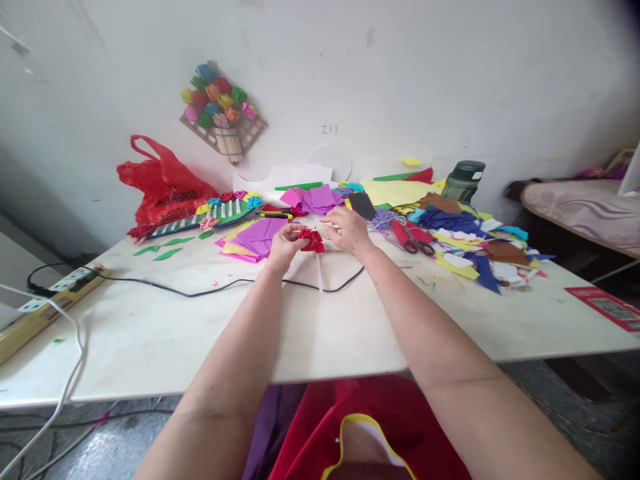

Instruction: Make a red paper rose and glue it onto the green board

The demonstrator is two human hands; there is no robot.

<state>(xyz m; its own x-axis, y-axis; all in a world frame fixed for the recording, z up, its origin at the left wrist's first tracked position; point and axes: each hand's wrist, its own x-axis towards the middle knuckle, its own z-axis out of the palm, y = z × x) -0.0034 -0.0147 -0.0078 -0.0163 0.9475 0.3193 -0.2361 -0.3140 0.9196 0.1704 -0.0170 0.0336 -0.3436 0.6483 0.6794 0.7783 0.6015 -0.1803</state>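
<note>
A small crumpled red paper flower [312, 241] is pinched in the fingers of my left hand [286, 248], just above the table. Below the flower a pale, narrow strip [320, 275] hangs toward the tabletop. My right hand [347, 231] is close to the flower's right side, its fingers bent and brought together; whatever they hold is too small to make out. Beside my left hand lies a stack of purple, pink and yellow paper sheets [260, 237]. Red-handled scissors [414, 240] rest to the right of my right hand.
A black cord [200, 294] crosses the white table [340, 333] to a power strip [55, 300]. A red plastic bag [160, 177] and finished flowers [207, 223] stand left. Coloured scraps [480, 250] and a dark green bottle [464, 181] are at the right.
</note>
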